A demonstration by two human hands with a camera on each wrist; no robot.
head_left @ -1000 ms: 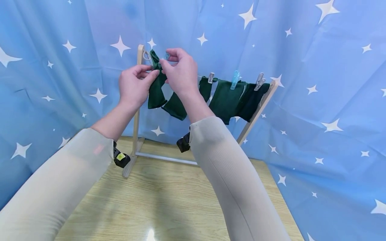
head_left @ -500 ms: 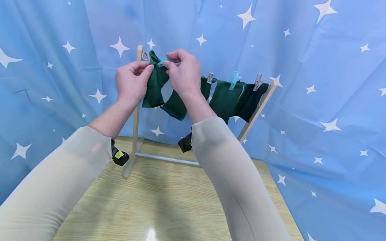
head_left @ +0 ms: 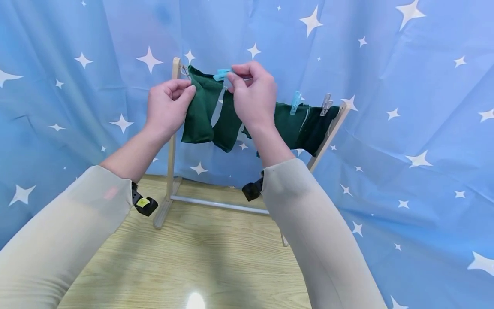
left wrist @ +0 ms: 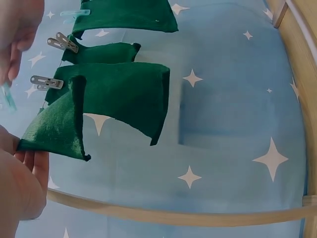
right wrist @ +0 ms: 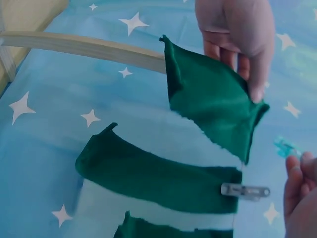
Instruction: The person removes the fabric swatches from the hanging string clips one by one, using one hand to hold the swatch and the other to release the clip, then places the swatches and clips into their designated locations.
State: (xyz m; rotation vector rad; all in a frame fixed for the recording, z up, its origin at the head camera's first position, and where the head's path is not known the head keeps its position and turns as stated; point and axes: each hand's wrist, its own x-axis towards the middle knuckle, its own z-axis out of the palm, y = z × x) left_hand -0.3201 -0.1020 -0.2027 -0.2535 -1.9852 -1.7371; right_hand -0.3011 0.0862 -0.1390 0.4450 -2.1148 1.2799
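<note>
At the left end of a line on a wooden rack, a green cloth hangs, its upper left edge pinched by my left hand. My right hand pinches a light blue clip near that cloth's upper right corner. In the right wrist view the clip is off the cloth, with a gap between them. A second green cloth hangs beside it under a grey clip. In the left wrist view my left hand holds the cloth's corner from below.
Further right hang more green cloths, with a blue clip and a grey clip on the line. The rack's wooden posts and lower bar stand on the wood-grain table, before a starry blue curtain.
My right hand has moved right with the blue clip. The left cloth is spread wider and flatter along the line, while my left hand has shifted slightly left and keeps its pinch.
</note>
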